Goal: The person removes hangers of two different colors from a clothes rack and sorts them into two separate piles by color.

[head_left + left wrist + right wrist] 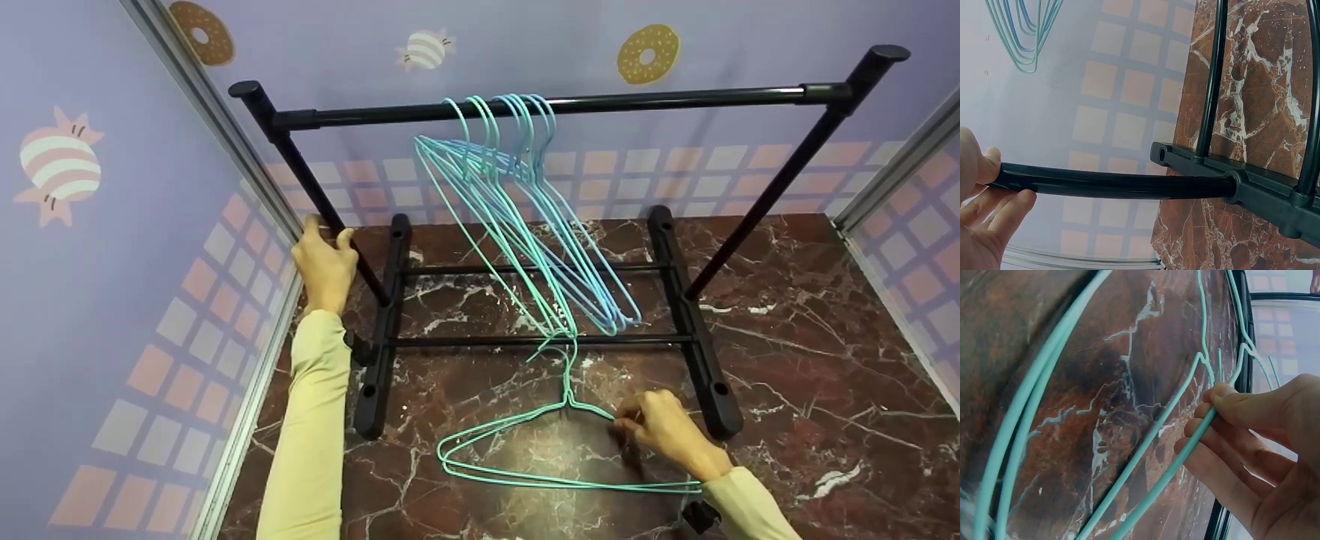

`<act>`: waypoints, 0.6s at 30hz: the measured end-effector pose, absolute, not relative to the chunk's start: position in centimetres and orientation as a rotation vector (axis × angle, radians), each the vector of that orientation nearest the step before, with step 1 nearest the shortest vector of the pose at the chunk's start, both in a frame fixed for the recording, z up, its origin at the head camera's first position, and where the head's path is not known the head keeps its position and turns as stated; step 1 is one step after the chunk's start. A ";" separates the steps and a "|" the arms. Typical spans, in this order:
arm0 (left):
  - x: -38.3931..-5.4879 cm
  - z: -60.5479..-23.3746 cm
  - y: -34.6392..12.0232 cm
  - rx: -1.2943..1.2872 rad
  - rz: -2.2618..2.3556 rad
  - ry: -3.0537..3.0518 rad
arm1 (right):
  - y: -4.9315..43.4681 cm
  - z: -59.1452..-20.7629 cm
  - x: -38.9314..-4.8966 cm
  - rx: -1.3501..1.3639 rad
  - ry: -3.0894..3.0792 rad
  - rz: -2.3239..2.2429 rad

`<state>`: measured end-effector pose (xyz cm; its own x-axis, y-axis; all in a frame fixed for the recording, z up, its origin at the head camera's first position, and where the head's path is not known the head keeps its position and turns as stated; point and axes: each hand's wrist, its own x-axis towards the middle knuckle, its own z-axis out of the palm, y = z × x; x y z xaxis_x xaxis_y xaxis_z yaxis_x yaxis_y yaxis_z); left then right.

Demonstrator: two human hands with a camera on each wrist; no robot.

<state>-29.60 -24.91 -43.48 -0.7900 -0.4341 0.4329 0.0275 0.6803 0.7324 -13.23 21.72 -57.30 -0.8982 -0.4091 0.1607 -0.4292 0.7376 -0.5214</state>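
Mint-green wire makes up what appear to be two hangers [568, 401], held nested over the floor [787, 405] in front of the rack [388, 337], off the bar [675, 101], hooks pointing up toward it. By my reading, the work is partway along: several other hangers [517, 217] are already on the bar, bunched on its left half, while this pair remains unhung. Its wire looks smooth, slim and unbent, with straight lower edges and rounded corners; whether its hook ends touch the hung ones behind, I cannot tell. The right hand [664, 427] pinches it by one sloping shoulder, thumb and fingers together on the wire. Well apart from this, the left hand [326, 262] holds the black left post [307, 180], its fingers curled about the tube. Beyond the rack stands a lilac wall [510, 45] printed with doughnuts and sweets.
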 end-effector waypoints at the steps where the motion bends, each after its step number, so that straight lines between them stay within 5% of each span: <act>1: -29.6 -43.5 -24.9 0.315 -1.010 -2.298 | 21.7 -57.4 -13.2 0.694 -2.896 0.881; 18: -29.7 -43.6 -24.9 0.327 -0.980 -2.295 | 21.5 -58.8 -12.4 0.649 -2.896 0.709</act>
<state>-29.66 -24.88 -43.60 -0.7807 -0.4421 0.4417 0.0135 0.6947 0.7192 -12.39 21.53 -58.81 -0.9055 -0.3821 0.1845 -0.4241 0.8018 -0.4210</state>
